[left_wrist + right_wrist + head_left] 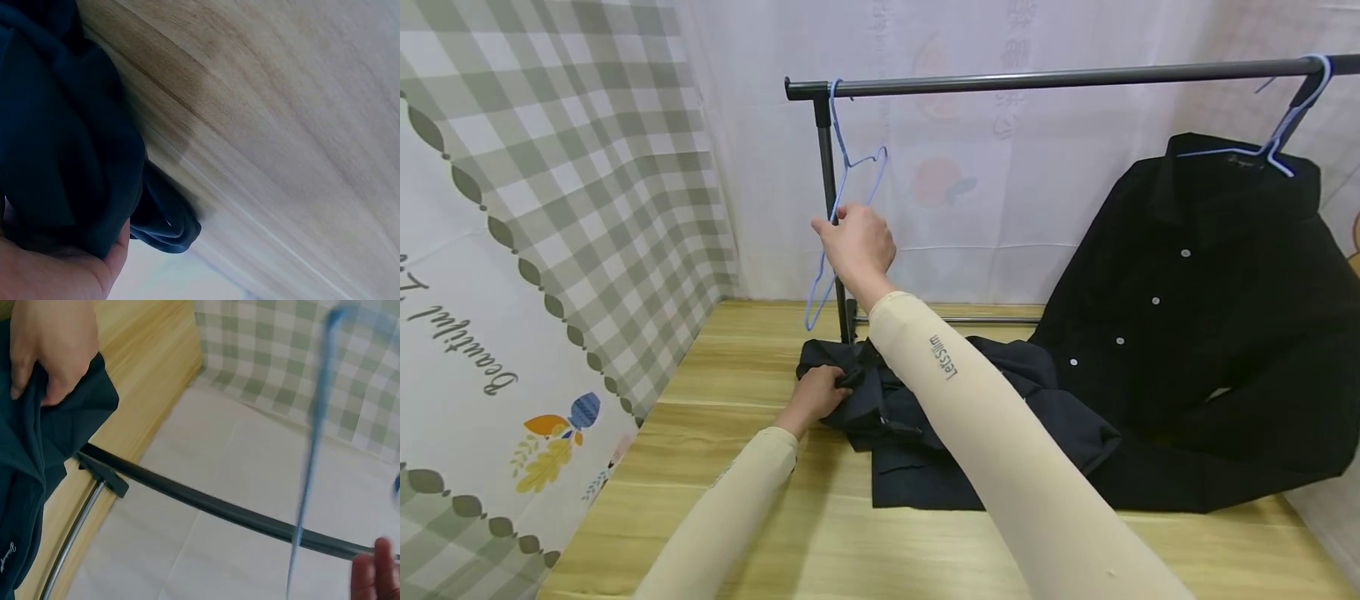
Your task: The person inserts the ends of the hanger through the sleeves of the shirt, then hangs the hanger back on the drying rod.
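Observation:
My left hand (816, 393) grips the edge of a crumpled dark navy garment (917, 408) lying on the wooden table. In the left wrist view, folds of this garment (69, 137) hang over the thumb side of the hand (56, 272). A thin blue wire hanger (816, 292) hangs bare from the left end of the rack's rod. Raised beside it is my right hand (859, 246), partly covering the wire. In the right wrist view its fingertips (375, 575) stand apart from the blurred hanger (309, 469), with nothing seen between them.
A black buttoned shirt (1180, 308) hangs on another blue hanger (1292, 125) at the right, its lower part resting on the table (760, 517). The dark metal rack's rod (1000, 82) runs above the table. Checked cloth (625, 125) covers the left side.

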{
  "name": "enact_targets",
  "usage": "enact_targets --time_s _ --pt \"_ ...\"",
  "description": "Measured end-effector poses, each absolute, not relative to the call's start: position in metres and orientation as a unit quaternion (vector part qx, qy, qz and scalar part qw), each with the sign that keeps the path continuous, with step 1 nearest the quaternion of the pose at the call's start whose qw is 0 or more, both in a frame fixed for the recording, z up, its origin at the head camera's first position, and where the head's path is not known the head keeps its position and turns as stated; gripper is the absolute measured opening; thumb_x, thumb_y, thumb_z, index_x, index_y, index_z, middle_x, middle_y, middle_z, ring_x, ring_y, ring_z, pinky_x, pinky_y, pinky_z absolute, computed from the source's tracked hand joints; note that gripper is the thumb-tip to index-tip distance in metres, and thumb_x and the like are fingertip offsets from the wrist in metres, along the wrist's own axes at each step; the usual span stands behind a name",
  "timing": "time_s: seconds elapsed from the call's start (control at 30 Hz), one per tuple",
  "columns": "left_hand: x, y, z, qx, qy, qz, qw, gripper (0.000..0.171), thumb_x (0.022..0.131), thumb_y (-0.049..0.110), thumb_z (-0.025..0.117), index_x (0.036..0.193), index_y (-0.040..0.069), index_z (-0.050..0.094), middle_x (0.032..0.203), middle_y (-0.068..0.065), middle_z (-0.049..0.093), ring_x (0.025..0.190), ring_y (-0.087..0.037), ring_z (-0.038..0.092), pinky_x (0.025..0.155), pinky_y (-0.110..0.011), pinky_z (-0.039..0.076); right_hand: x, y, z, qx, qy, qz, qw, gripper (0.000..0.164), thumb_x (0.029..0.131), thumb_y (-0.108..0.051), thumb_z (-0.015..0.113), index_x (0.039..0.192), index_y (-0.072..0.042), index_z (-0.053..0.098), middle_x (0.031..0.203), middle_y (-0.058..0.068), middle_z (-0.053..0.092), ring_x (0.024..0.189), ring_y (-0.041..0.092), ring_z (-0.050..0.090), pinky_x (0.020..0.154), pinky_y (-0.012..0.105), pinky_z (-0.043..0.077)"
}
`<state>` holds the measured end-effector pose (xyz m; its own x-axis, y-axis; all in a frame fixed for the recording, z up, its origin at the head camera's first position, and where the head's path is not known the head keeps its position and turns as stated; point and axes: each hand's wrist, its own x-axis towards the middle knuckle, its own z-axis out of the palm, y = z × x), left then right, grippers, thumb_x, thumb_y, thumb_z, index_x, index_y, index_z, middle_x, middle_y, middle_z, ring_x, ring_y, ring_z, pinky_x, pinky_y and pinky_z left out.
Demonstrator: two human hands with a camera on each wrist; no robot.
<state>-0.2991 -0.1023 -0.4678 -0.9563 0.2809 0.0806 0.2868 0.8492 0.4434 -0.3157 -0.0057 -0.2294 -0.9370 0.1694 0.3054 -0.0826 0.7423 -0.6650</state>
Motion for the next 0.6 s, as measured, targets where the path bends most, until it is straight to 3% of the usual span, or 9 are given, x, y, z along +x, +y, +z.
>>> enact_targets --time_s 0.13,0.6 --pt "-0.299 -0.1 -0.467 -0.149 -0.963 -0.226 0.01 0.018 0.083 0.02 0.067 0.095 0.008 0.067 0.092 -0.007 0.065 0.081 -0.023 0.061 0.071 -0.036 0.047 -0.318 0.004 -0.229 -0.033 -0.911 0.36 0.198 0.025 0.089 -0.042 0.054 0.091 -0.021 0.067 0.077 -0.008 0.064 0.068 0.014 0.056 0.054 0.031 0.042" --pt "-0.301 -0.099 -0.47 -0.132 -0.963 -0.233 0.005 0.02 0.082 0.017 0.067 0.099 0.006 0.067 0.099 -0.008 0.065 0.089 -0.025 0.06 0.078 -0.038 0.046 -0.316 0.052 -0.218 -0.023 -0.888 0.379 0.26 0.023 0.093 -0.034 0.047 0.1 -0.02 0.065 0.078 -0.013 0.066 0.075 0.01 0.058 0.062 0.03 0.042"
